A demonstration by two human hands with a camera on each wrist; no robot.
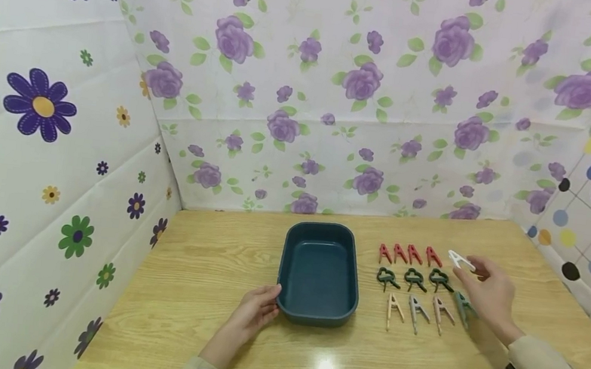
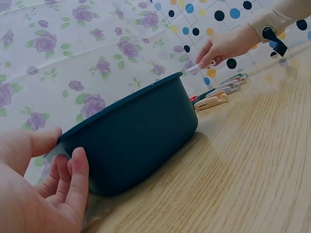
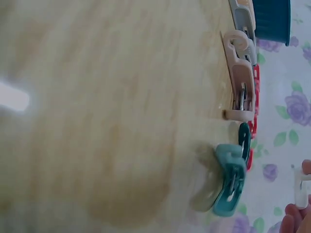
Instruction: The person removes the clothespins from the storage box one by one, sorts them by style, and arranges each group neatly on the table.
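Note:
At the near left corner of a dark teal plastic basin (image 1: 319,280), my left hand (image 1: 254,310) grips the rim; in the left wrist view the thumb lies at the rim and the fingers curl by the outer wall (image 2: 141,131). My right hand (image 1: 491,292) pinches a white clothespin (image 1: 460,260) over the right end of the rows. Nearest below that hand is a green clothespin (image 1: 463,309), which also shows in the right wrist view. Only the right hand's fingertips (image 3: 307,167) and part of the white clothespin appear at that view's edge.
Right of the basin, several red clothespins (image 1: 413,254) form the back row. Three dark green clips (image 1: 414,279) make the middle row. In front lie a peach clothespin (image 1: 395,309), a grey one (image 1: 418,312) and a pink one (image 1: 443,313). Patterned cloth walls (image 1: 303,107) border the wooden table (image 1: 201,259).

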